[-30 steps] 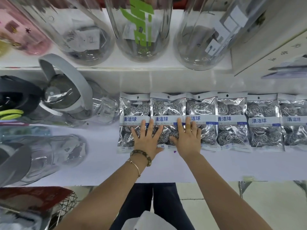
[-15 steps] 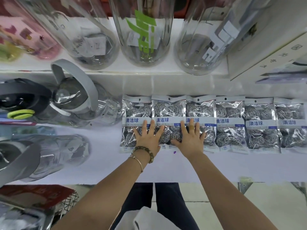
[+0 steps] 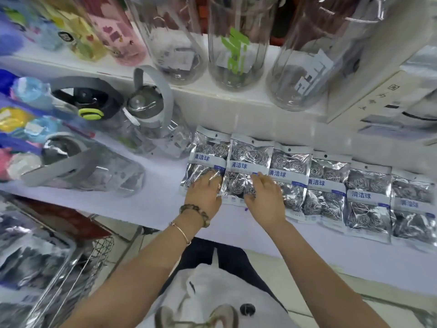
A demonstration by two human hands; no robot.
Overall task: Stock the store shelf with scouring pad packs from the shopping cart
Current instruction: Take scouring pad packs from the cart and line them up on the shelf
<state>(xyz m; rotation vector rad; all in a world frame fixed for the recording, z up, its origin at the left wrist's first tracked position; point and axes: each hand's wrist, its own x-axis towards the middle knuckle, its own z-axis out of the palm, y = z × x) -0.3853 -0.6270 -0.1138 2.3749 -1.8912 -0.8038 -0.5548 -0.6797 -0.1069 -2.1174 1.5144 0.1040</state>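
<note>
At frame centre, the left hand (image 3: 204, 194) and right hand (image 3: 266, 196) are laid flat, fingers extended and close together, on the leftmost scouring pad packs (image 3: 246, 159) of the shelf (image 3: 153, 200) row.

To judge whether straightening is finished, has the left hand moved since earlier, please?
Yes, slightly: the left hand drew back toward the shelf front, its fingertips now below the label band on the leftmost scouring pad pack.

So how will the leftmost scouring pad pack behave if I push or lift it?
Probably floppy: the leftmost scouring pad pack is a crinkled clear bag around loose coiled wire balls. Likely light for its size, since they look airy. Its glossy film on the smooth shelf should slide easily, perhaps nudging the neighbouring pack.
</note>
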